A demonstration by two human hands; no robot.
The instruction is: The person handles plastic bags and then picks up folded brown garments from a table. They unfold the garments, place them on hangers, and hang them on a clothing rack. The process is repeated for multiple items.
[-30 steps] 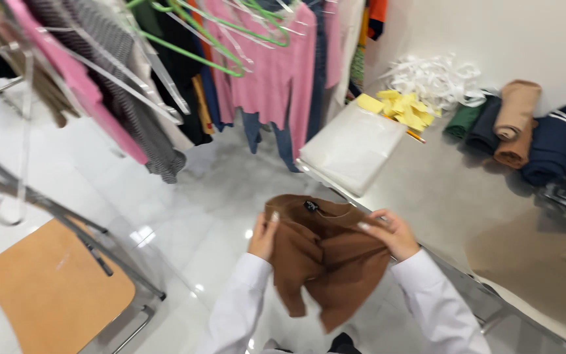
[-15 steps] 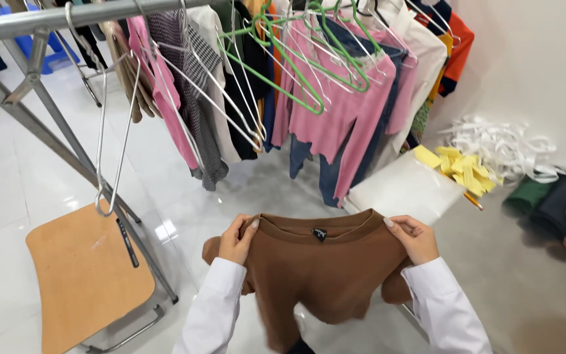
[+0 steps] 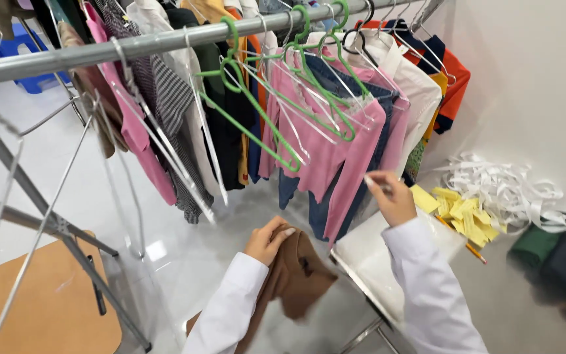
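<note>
Garment handling beside a loaded clothes rail (image 3: pixel 165 42).
Left hand (image 3: pixel 266 241): fingers closed on brown sweater (image 3: pixel 296 278). Right hand (image 3: pixel 391 196): fingers pinch a white hanger (image 3: pixel 376 185) near pink tops (image 3: pixel 345 157).

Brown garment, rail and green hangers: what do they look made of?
Brown garment, bunched in the left hand: soft knit or fleece by its matte, limp folds. Rail: grey metal tube, dull sheen. Green hangers: thin wire, probably plastic-coated, given the even glossy colour. Right hand is raised near the pink tops.
</note>
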